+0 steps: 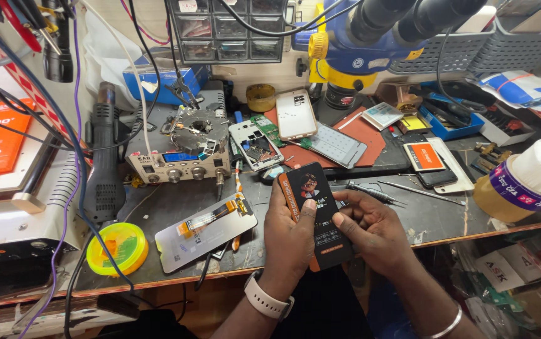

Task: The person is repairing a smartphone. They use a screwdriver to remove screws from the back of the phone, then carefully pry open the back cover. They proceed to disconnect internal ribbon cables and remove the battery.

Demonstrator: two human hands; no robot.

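While both hands are raised just above the near edge of the surface, they share one item: a flat black rectangular package with orange trim, of the kind that holds a phone-sized part. The left hand wraps the package from its left long edge and back, fingers closed on it, thumb pressed on the printed front. The right hand meets it from the right, fingers curled narrow, thumb and forefinger tips touching the right long edge at mid-length. The long axis of the package runs away from the person, tilted slightly left at the far end; its near end points toward the wrist with the pale watch band.

Neither hand is nearer; both are in contact.

Surroundings:
- Left of the hands, a loose display panel with an orange flex cable lies flat, near but apart.
- Beyond the package, a thin screwdriver and opened phones on a red mat.
- Far left, a yellow-green reel at the near edge.
- Far right, a tape-wrapped bottle.

Open room lies directly beneath the hands and to the right of the panel.
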